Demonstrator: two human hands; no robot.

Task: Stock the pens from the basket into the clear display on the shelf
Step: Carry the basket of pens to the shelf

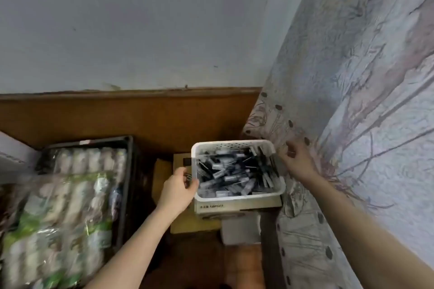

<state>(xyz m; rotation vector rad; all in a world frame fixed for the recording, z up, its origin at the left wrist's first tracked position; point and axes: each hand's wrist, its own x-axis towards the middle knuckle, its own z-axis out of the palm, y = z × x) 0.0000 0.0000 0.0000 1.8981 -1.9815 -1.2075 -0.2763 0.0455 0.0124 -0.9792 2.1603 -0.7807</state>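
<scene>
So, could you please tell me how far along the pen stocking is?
Nothing looks stocked: the white basket is full of pens. In hand: the left hand grips its left rim; the right hand reaches beside its right edge. Left: all stocking; no display is visible.

A white perforated plastic basket (237, 145) sits on a cardboard box (237, 206), filled with a heap of dark and clear pens (234, 173). The left hand (178, 191) grips its left rim; the right hand (298, 159) is just beside its right rim. A black plastic crate (128, 171) of wrapped bottles (70, 195) stands to the left, a patterned fabric curtain (364, 101) to the right, brown wooden panelling (141, 112) behind.
</scene>
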